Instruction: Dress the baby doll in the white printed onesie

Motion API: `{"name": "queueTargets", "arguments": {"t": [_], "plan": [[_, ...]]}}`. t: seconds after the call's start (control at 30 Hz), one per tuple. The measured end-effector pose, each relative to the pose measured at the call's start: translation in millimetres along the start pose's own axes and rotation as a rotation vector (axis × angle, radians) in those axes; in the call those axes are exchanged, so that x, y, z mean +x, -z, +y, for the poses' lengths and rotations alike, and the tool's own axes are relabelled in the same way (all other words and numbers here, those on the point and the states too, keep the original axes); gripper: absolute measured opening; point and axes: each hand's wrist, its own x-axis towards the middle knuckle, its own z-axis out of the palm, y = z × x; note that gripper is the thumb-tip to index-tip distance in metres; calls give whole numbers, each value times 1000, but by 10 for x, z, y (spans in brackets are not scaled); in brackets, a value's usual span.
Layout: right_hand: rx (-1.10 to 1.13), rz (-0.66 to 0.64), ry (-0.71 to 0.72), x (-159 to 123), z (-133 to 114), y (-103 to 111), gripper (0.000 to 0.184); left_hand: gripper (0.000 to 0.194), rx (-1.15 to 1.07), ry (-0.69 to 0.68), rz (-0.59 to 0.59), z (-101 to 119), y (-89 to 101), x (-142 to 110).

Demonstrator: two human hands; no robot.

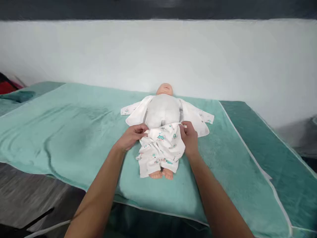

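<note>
Both hands are at the waistband of a pair of printed trousers (160,145) on a baby doll (163,110). The left hand (132,135) pinches the waistband's left end, thumb and fingers nearly together on the fabric. The right hand (189,137) grips the right end, its thumb pressed toward the curled fingers with the cloth between them. The waistband runs between the 2 hands, across the lower part of the doll's torso, and the white fabric with its green pattern sags in folds below it.

The doll lies on its back on a light green cloth (81,132), its head (165,88) near the white wall (158,53) and its 2 bare feet (168,173) toward the person, showing at the trouser hems. A white jacket (198,124) is spread open at its sides, the 2 patterned sleeves stretched outward; whether the arms are inside I cannot tell. The pale grey torso is uncovered between the jacket's front panels, with a small dark mark just above the waistband.

A darker green cloth (269,138) shows at the right. A red item (6,87) sits at the far left edge, too cut off to identify. At the lower left, a pale cable (49,228) passes above the grey floor (17,188).
</note>
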Motion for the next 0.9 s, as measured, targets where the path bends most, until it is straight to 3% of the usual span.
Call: {"name": "queueTargets", "arguments": {"t": [0.13, 0.23, 0.3, 0.4, 0.5, 0.63, 0.8, 0.9], "plan": [[35, -5, 38, 19, 18, -21, 23, 23, 35, -214, 173, -83, -11, 28], [91, 69, 203, 38, 42, -37, 17, 19, 62, -376, 352, -108, -65, 68], [143, 76, 289, 41, 50, -49, 12, 17, 93, -410, 430, -104, -117, 100], [202, 43, 298, 46, 35, -72, 11, 21, 132, -414, 464, -73, -179, 170], [212, 58, 223, 110, 2, -104, 15, 21, 196, -422, 481, -18, -176, 322], [236, 97, 52, 334, -19, -184, 24, 15, 312, -420, 622, 72, -74, 685], [640, -9, -316, 585, -30, -267, 40, 14, 185, -251, 667, 104, 30, 1087], [744, -64, -404, 610, -55, -270, 36, 16, 75, -227, 629, 82, 45, 1124]]}}
